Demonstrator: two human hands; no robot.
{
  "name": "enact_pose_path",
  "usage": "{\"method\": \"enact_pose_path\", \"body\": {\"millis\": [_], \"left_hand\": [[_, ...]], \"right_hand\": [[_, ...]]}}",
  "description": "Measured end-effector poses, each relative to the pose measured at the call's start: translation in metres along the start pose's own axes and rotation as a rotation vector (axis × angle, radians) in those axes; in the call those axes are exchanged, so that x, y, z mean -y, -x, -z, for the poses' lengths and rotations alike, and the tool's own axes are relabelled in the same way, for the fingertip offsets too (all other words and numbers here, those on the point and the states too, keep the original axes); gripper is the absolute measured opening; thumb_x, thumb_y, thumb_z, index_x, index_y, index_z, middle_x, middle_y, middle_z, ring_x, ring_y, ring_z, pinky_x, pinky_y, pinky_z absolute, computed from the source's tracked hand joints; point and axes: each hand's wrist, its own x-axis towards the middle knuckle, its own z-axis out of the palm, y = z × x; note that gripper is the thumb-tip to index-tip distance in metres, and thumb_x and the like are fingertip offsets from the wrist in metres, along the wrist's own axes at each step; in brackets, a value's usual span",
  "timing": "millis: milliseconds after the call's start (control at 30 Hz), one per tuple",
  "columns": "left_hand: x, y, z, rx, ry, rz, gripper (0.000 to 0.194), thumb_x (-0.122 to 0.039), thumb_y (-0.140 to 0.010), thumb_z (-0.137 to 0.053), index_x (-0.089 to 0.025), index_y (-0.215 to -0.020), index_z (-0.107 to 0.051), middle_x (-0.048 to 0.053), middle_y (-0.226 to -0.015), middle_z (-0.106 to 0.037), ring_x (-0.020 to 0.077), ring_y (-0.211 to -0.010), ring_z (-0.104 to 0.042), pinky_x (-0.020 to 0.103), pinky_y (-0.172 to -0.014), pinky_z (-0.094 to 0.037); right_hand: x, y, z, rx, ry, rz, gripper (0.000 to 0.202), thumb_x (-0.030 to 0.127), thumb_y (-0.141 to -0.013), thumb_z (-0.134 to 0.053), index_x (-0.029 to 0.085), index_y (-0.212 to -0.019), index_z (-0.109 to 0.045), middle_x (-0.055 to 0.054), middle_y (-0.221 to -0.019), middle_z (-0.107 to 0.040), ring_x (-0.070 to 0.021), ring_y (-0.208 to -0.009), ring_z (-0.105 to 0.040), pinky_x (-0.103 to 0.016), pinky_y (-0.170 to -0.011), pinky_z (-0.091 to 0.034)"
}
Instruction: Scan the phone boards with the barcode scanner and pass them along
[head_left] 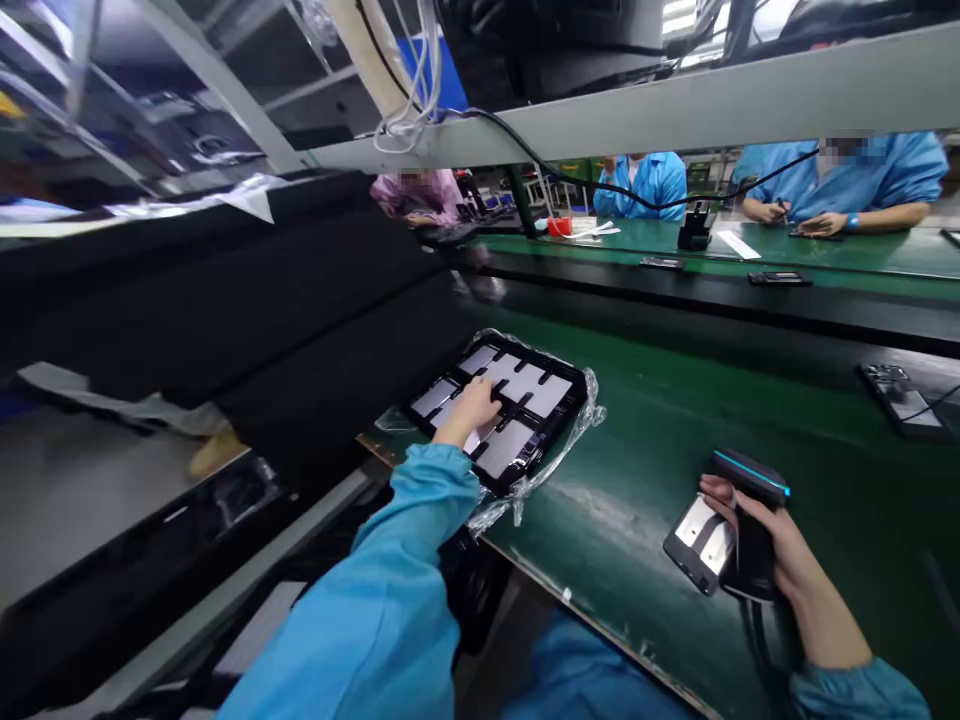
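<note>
My left hand (471,408) reaches into a black tray (564,405) that holds several flat silver pieces (506,447) in separate pockets. Its fingers are closed at a flat silver piece (486,430), which looks slightly tilted under the hand; the fingertips are partly hidden. Clear plastic film (559,465) wraps the tray's edge. In my right hand (780,530) is a black handheld scanner (750,478) with a lit blue strip and a cable below. Close beside its handle is an open phone body (701,540) with a white inside; I cannot tell whether my fingers also hold it.
The green bench (630,490) has its front edge near me. Another open phone body (904,400) lies at the right, and two more are near the dark strip behind. A black partition (225,290) stands at the left. Co-workers (847,190) sit across the bench.
</note>
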Motion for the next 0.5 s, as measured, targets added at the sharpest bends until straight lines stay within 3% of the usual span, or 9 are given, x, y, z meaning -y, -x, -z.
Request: {"method": "enact_pose_path", "body": {"millis": [167, 300, 400, 500], "left_hand": [[0.006, 0.035, -0.01, 0.132, -0.087, -0.046, 0.061, -0.025, -0.071, -0.065, -0.01, -0.129, -0.052, 0.016, -0.121, -0.062, 0.0276, -0.111, -0.062, 0.033, -0.093, -0.048], [0.001, 0.044, 0.005, 0.096, -0.165, 0.002, 0.05, -0.017, -0.078, -0.056, -0.007, -0.126, -0.052, 0.02, -0.102, -0.068, 0.0333, -0.099, -0.066, 0.041, -0.087, -0.048], [-0.04, 0.036, 0.027, -0.049, -0.142, -0.012, 0.039, -0.018, -0.083, -0.051, -0.006, -0.12, -0.057, 0.02, -0.098, -0.068, 0.0328, -0.096, -0.066, 0.04, -0.085, -0.048], [-0.123, 0.042, 0.026, -0.153, 0.129, -0.262, 0.031, -0.03, -0.087, -0.053, -0.014, -0.112, -0.063, 0.009, -0.09, -0.069, 0.0232, -0.085, -0.065, 0.031, -0.078, -0.047]], "right_hand": [[0.002, 0.001, -0.004, -0.001, 0.043, 0.006, 0.028, 0.038, -0.081, -0.079, 0.017, -0.1, -0.078, -0.014, -0.123, -0.07, -0.0347, -0.123, -0.06, -0.049, -0.114, -0.038], [0.002, 0.003, -0.004, 0.009, 0.087, 0.006, 0.037, 0.039, -0.079, -0.08, 0.019, -0.109, -0.075, -0.012, -0.12, -0.072, -0.0328, -0.118, -0.063, -0.047, -0.11, -0.041], [0.003, 0.009, -0.008, 0.061, 0.093, -0.006, 0.036, 0.037, -0.077, -0.082, 0.02, -0.108, -0.075, -0.01, -0.114, -0.074, -0.0308, -0.109, -0.066, -0.042, -0.098, -0.049], [0.005, 0.015, -0.016, 0.152, 0.12, -0.003, 0.036, 0.035, -0.073, -0.083, 0.02, -0.106, -0.076, -0.008, -0.104, -0.075, -0.0273, -0.096, -0.068, -0.038, -0.086, -0.052]]}}
